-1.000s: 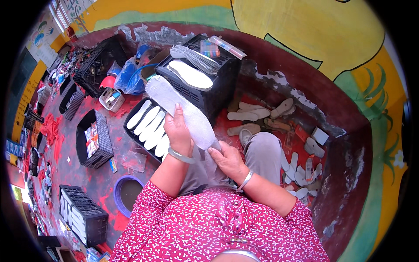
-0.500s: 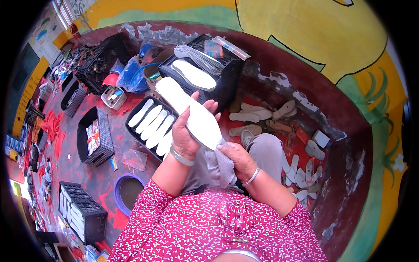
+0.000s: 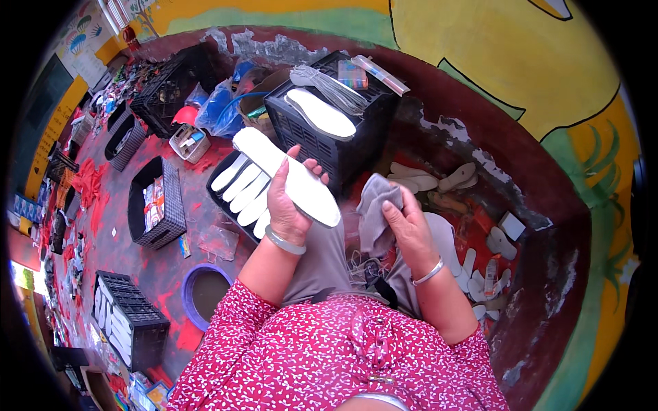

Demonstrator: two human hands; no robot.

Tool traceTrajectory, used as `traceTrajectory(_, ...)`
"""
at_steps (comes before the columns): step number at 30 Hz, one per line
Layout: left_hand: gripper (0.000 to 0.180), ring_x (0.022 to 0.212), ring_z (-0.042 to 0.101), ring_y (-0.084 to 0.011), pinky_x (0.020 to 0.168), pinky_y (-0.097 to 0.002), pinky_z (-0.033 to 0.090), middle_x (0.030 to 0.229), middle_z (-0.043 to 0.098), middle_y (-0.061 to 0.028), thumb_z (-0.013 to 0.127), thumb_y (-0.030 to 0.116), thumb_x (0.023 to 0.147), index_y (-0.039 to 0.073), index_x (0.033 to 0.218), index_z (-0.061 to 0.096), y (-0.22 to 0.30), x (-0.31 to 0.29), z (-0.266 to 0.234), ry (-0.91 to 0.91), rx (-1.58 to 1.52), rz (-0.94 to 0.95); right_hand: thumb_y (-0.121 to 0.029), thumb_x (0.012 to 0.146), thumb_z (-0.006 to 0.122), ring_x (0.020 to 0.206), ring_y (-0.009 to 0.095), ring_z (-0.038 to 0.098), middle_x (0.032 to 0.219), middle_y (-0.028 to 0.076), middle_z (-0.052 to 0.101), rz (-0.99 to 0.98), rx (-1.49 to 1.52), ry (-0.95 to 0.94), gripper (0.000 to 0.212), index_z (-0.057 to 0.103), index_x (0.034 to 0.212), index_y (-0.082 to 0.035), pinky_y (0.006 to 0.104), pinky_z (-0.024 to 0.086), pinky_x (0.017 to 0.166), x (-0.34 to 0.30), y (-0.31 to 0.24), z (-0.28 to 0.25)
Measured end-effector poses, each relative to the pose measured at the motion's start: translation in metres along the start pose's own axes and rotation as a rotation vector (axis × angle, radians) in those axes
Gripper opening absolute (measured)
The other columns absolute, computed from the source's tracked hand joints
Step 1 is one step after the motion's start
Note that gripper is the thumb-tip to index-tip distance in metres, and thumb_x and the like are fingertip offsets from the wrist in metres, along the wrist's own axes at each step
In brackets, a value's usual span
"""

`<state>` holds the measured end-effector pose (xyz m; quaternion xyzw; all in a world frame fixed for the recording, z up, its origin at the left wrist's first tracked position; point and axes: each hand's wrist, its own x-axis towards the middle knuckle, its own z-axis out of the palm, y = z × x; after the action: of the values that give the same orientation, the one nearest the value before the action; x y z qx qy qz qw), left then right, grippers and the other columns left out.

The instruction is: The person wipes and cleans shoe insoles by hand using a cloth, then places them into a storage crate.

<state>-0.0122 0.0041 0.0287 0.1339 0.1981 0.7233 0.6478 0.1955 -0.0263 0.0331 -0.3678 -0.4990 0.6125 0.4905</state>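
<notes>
My left hand is closed around a white shoe insole, gripping it by its side with the fingertips showing beyond its far edge. The insole slants from upper left to lower right above my lap. A crumpled grey cloth is pinched in my right hand, apart from the insole. Partly behind the held insole lies a dark tray with several white insoles side by side. Another white insole rests on an upturned black crate ahead of me.
Grey cords lie bundled on the crate. A purple-rimmed basin stands to my left, near a woven basket and a black crate of insoles. Loose insoles cover the floor at right, beside the maroon wall.
My right hand has drawn the cloth off the insole's near end and moved it up and to the right. My left hand keeps the insole, now shifted slightly left.
</notes>
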Motion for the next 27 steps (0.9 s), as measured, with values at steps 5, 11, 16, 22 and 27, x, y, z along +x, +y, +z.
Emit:
traceTrajectory(5, 0.06, 0.113, 0.053, -0.0278, 0.097, -0.0424, 0.045, 0.12, 0.055, -0.0169, 0.042, 0.054, 0.094, 0.008, 0.132, 0.041, -0.037, -0.019, 0.015, -0.07, 0.006, -0.148, -0.005, 0.086, 0.057, 0.11, 0.028, 0.054, 0.121, 0.013, 0.057, -0.568, -0.724, -0.016, 0.047, 0.047, 0.132, -0.008, 0.0375, 0.041, 0.095, 0.011, -0.018, 0.037)
traceTrajectory(11, 0.071, 0.119, 0.049, -0.0298, 0.097, -0.0431, 0.044, 0.125, 0.051, -0.0184, 0.037, 0.063, 0.09, 0.006, 0.132, 0.04, -0.031, -0.023, 0.014, -0.124, 0.008, -0.198, -0.001, 0.082, 0.056, 0.112, 0.033, 0.053, 0.123, 0.012, 0.058, -0.616, -0.72, -0.212, 0.043, 0.054, 0.124, -0.009, 0.04, 0.04, 0.096, 0.009, 0.026, 0.048)
traceTrajectory(16, 0.066, 0.096, 0.058, -0.0254, 0.092, -0.0457, 0.046, 0.103, 0.06, -0.0121, 0.034, 0.062, 0.092, 0.006, 0.127, 0.045, -0.025, -0.019, 0.009, 0.002, -0.043, -0.197, 0.011, 0.08, 0.056, 0.106, 0.028, 0.059, 0.119, 0.012, 0.061, -0.682, -0.728, -0.24, 0.045, 0.058, 0.121, -0.007, 0.034, 0.042, 0.091, -0.009, 0.013, 0.043)
traceTrajectory(22, 0.062, 0.089, 0.059, -0.0222, 0.084, -0.0429, 0.048, 0.101, 0.061, -0.0103, 0.037, 0.06, 0.092, 0.009, 0.125, 0.048, -0.013, -0.015, 0.008, -0.037, -0.085, -0.163, 0.011, 0.078, 0.055, 0.108, 0.027, 0.059, 0.119, 0.014, 0.061, -0.57, -0.746, -0.325, 0.045, 0.059, 0.12, -0.007, 0.0351, 0.044, 0.089, -0.026, 0.019, 0.032)
traceTrajectory(27, 0.065, 0.085, 0.059, -0.0202, 0.075, -0.0381, 0.049, 0.097, 0.062, -0.0092, 0.04, 0.062, 0.09, 0.007, 0.125, 0.049, 0.001, -0.005, 0.006, -0.06, 0.078, -0.101, 0.005, 0.08, 0.055, 0.095, 0.02, 0.06, 0.111, 0.01, 0.064, -0.202, -0.654, -0.379, 0.04, 0.06, 0.118, -0.006, 0.0295, 0.046, 0.086, -0.026, 0.018, 0.015)
